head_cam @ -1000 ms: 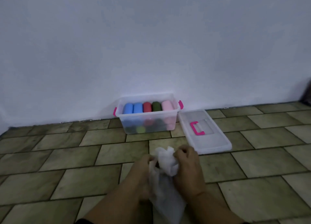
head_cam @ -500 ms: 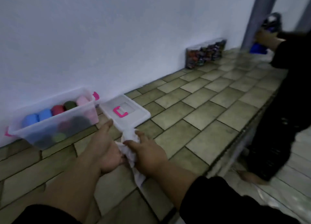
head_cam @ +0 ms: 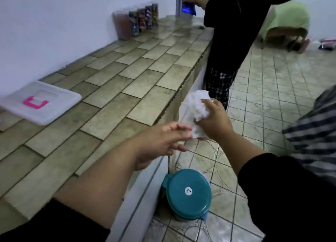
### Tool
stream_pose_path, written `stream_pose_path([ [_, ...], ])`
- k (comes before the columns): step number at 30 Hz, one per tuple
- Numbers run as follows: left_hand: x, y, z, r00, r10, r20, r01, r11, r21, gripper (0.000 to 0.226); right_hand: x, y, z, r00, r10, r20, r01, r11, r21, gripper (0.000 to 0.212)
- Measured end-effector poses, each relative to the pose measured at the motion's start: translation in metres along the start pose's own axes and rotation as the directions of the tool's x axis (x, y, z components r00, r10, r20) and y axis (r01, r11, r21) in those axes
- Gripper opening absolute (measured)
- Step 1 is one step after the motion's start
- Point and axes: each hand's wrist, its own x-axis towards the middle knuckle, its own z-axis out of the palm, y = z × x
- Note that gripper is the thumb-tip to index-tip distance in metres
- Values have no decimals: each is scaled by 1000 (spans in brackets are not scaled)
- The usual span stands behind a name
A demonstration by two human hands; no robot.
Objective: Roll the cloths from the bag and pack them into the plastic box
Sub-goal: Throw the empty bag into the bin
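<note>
Bag [head_cam: 197, 107], white and crumpled, being clutched in the curled fingers of the right hand [head_cam: 212, 121], out past the edge of the counter [head_cam: 127, 81] and above the tiled floor [head_cam: 272, 96]. Hovering just beside its lower edge: left hand [head_cam: 160, 141], fingers loosely spread, gripping nothing; contact with the bag impossible to tell. Lying on the counter at far left: clear lid [head_cam: 41, 103] with pink handle. Sitting on the floor below both hands: round teal-lidded tub [head_cam: 189, 192]. Standing at the counter's far end: person [head_cam: 236, 32] wearing dark clothes.
</note>
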Motion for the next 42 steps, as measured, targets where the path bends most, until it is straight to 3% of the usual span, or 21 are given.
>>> stream_pose_path([
  [3, 62, -44, 44, 973, -213, 89, 195, 964, 178, 34, -21, 80, -4, 989, 128, -73, -131, 991, -34, 59],
  [7, 150, -149, 87, 912, -407, -57, 380, 784, 492, 47, -65, 182, 26, 958, 288, -7, -288, 956, -61, 60],
  [11, 221, -263, 118, 841, -517, -156, 495, 622, 606, 59, -117, 277, 74, 940, 324, 102, -314, 944, -106, 64],
  [14, 269, -336, 133, 899, -386, -205, 392, 506, 768, 62, -150, 336, 115, 922, 353, 158, -340, 935, -103, 64],
  [19, 351, -408, 154, 987, -162, 9, 51, 364, 930, 65, -171, 404, 171, 899, 373, 227, -378, 926, -25, 63],
  [25, 423, -444, 169, 970, -170, 171, -138, 190, 972, 66, -153, 445, 207, 893, 417, 170, -436, 896, 88, 64],
  [34, 435, -436, 153, 961, -84, 264, -248, 162, 955, 57, -143, 457, 216, 834, 537, 129, -552, 806, 213, 65],
  [42, 431, -404, 120, 969, 8, 247, -235, 342, 910, 48, -142, 458, 219, 779, 609, 149, -625, 735, 264, 67],
])
